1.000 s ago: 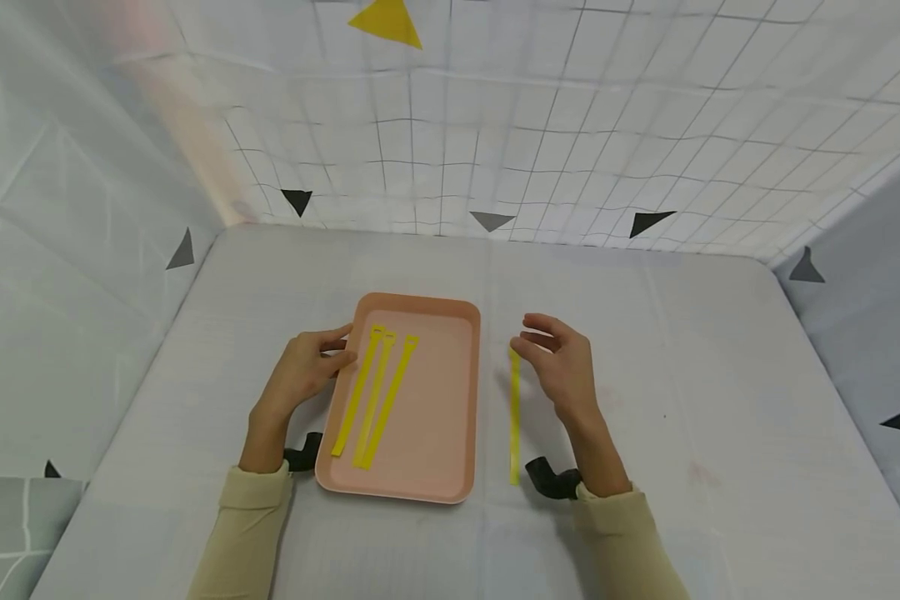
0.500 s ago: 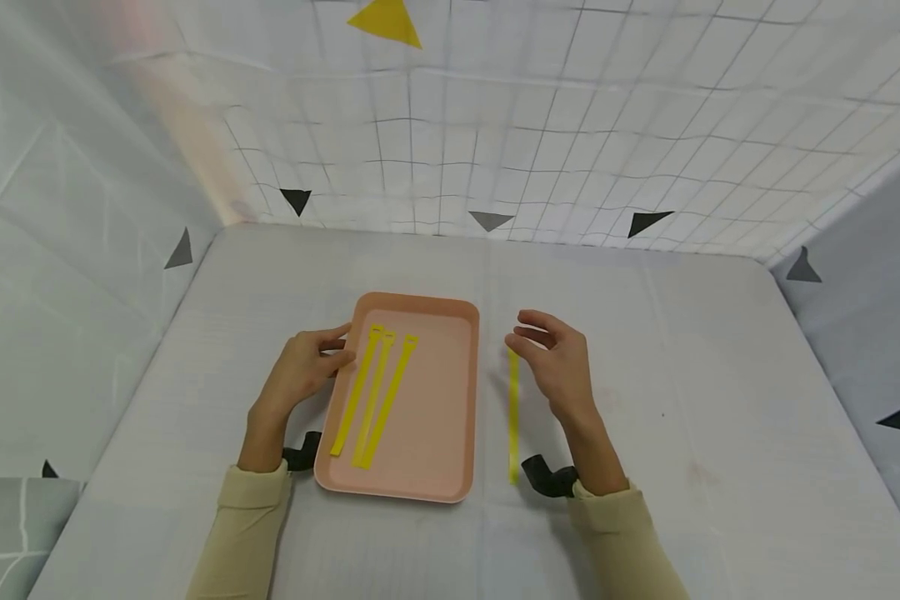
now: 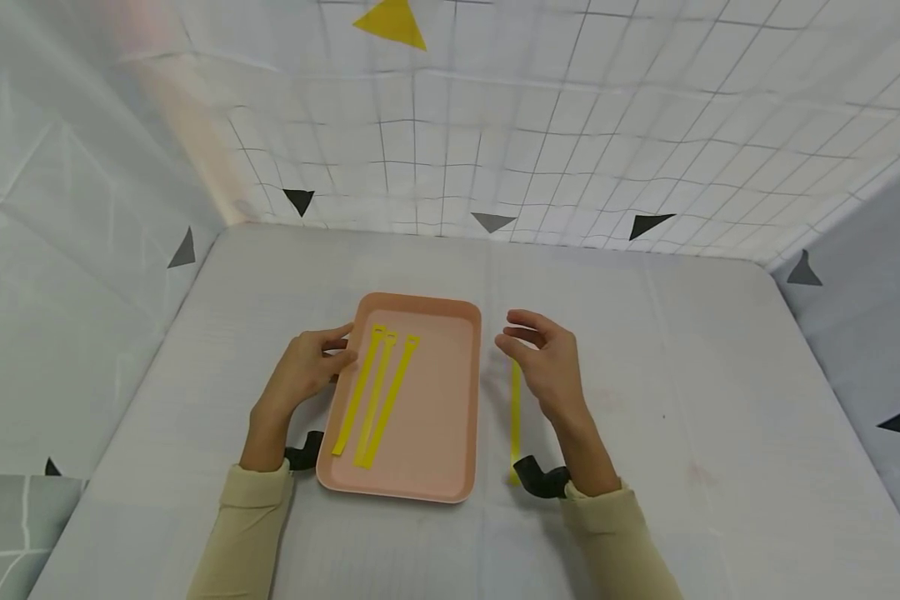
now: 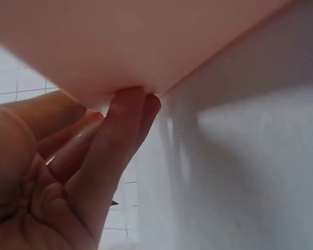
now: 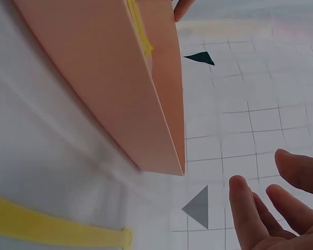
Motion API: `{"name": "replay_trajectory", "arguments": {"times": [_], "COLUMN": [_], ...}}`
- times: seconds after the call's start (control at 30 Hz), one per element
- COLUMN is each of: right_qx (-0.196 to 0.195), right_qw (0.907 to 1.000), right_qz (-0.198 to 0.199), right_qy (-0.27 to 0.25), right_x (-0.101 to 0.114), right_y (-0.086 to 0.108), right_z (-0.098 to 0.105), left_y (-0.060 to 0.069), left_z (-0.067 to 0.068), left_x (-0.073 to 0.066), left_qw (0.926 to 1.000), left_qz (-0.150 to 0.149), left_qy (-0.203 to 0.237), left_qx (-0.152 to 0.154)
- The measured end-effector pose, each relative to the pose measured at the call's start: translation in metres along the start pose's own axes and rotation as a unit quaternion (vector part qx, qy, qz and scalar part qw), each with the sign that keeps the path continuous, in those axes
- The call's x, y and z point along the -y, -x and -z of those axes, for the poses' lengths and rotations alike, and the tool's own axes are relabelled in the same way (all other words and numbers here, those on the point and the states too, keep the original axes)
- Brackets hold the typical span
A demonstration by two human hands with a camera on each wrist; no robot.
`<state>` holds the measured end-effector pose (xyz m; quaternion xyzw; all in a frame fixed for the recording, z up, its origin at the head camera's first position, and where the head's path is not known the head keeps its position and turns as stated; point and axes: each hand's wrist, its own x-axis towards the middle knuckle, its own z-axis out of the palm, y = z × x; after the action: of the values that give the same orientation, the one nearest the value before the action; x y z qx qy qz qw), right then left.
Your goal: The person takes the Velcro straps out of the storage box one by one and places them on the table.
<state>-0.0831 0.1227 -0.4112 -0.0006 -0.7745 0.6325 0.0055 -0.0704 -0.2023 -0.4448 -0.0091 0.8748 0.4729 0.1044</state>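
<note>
Left hand [image 3: 303,364] grips tray [image 3: 437,404]; right hand [image 3: 549,360] near yellow strip [image 3: 516,408].

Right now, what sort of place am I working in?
Probably a test or filming booth: a pale table between pale side sheets, a gridded backdrop behind it, and a black triangle there like a marker.

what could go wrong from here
If the left hand lifts its edge of the pink tray, the three yellow straps inside could slide. The fourth strap lies outside on the table, so it might get left behind. The black wrist mount overlapping it in the head view could snag it.
</note>
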Motion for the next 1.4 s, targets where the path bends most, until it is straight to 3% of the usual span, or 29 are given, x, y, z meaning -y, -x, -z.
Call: {"name": "replay_trajectory", "arguments": {"times": [0.37,1.23,1.4], "right_qx": [0.007,0.018,0.017], "right_qw": [0.9999,0.9995,0.9996], "right_qz": [0.003,0.021,0.021], "right_qy": [0.016,-0.014,-0.012], "right_x": [0.004,0.013,0.013], "right_y": [-0.003,-0.003,-0.003], "right_z": [-0.004,-0.028,-0.031], "left_y": [-0.001,-0.001,-0.001], "left_z": [0.0,-0.001,0.0], "left_x": [0.001,0.001,0.001], "left_qw": [1.0,0.9993,0.9995], "left_qz": [-0.005,-0.03,-0.023], "left_qy": [-0.006,-0.023,-0.023], "left_qx": [0.005,0.001,-0.001]}}
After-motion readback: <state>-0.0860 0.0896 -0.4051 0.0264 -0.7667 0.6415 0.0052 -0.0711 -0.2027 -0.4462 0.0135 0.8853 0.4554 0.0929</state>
